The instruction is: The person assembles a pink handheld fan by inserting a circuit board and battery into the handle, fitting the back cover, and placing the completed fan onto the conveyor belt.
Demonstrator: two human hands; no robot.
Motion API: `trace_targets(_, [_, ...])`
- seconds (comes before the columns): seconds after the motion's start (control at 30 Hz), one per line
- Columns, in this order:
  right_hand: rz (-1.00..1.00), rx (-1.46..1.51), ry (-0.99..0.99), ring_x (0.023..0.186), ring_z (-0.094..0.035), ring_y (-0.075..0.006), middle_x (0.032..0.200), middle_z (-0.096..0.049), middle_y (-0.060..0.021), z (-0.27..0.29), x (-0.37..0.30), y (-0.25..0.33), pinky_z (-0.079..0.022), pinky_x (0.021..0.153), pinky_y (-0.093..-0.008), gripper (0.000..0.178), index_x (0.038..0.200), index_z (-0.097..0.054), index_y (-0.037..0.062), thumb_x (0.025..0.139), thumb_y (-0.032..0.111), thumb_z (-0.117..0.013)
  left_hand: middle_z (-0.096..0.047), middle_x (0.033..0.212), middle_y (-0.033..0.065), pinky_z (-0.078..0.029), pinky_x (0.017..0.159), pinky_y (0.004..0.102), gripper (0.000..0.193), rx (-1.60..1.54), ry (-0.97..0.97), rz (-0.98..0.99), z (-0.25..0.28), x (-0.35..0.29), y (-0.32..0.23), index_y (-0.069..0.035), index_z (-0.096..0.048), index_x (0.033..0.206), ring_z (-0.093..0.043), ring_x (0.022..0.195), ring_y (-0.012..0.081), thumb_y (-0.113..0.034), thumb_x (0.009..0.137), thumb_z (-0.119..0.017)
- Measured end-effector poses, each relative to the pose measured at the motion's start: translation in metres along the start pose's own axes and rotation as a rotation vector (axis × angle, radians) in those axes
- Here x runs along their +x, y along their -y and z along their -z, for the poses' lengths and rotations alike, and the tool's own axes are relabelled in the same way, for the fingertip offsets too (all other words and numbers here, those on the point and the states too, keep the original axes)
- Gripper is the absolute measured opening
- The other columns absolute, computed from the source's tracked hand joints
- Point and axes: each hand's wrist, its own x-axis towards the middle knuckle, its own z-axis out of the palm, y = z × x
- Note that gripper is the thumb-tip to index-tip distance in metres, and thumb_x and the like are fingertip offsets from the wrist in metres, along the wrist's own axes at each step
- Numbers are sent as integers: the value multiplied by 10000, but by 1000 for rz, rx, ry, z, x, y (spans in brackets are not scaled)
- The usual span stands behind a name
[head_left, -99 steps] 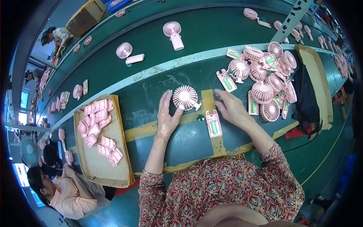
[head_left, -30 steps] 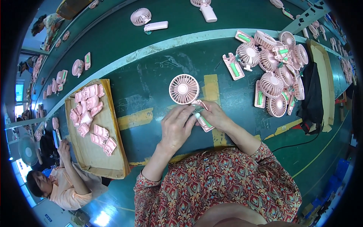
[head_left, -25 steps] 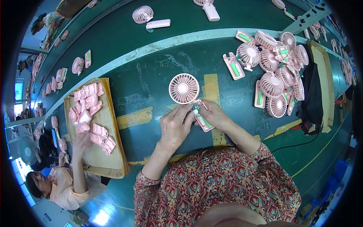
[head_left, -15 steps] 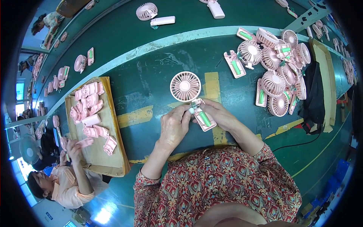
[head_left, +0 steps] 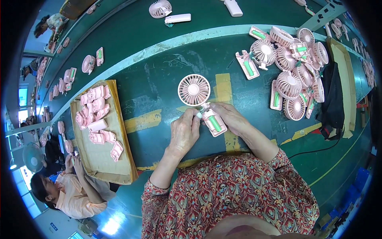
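Note:
A pink handheld fan lies in front of me, its round caged head point(head_left: 194, 90) flat on the green table. Its opened handle shell point(head_left: 214, 123) shows a green battery inside and a small circuit board near the top. My right hand point(head_left: 231, 118) is closed on the handle's right edge, near its upper end. My left hand point(head_left: 184, 129) pinches at the handle's upper left corner, beside the board. A small whitish bit shows at its fingertips, too small to name.
A shallow cardboard tray point(head_left: 129, 159) of pink shell pieces point(head_left: 97, 104) stands on my left, a co-worker point(head_left: 77, 191) beyond it. A heap of pink fans point(head_left: 288, 83) with opened handles lies on my right, next to black cloth point(head_left: 332, 99). More fans point(head_left: 160, 9) lie across the pale rail point(head_left: 167, 43).
The fans beyond the rail on the left and centre have shifted right. The co-worker's hand has drawn back from the tray with a pink piece. My hands have barely moved on the handle.

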Motion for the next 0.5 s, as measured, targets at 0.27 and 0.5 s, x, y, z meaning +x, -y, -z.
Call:
trace_targets(0.27, [-25,37,31,748,-584,-81,916,-624,-54,5,3,-6,-487,660,-229,348,1120,-557,-13,973,277,-432,-619,712,183,-486,547,410,77,-61,-43,2,-8,-3,1,-28,-525,900,-624,636,360,-32,835,-564])
trace_targets(0.5, [13,51,16,738,-577,-72,903,-620,-42,2,2,-7,-482,638,-225,355,1119,-564,-11,968,289,-450,-616,698,178,-484,539,406,85,-11,-95,-17,-16,-7,6,-26,-523,902,-625,627,353,-20,829,-566])
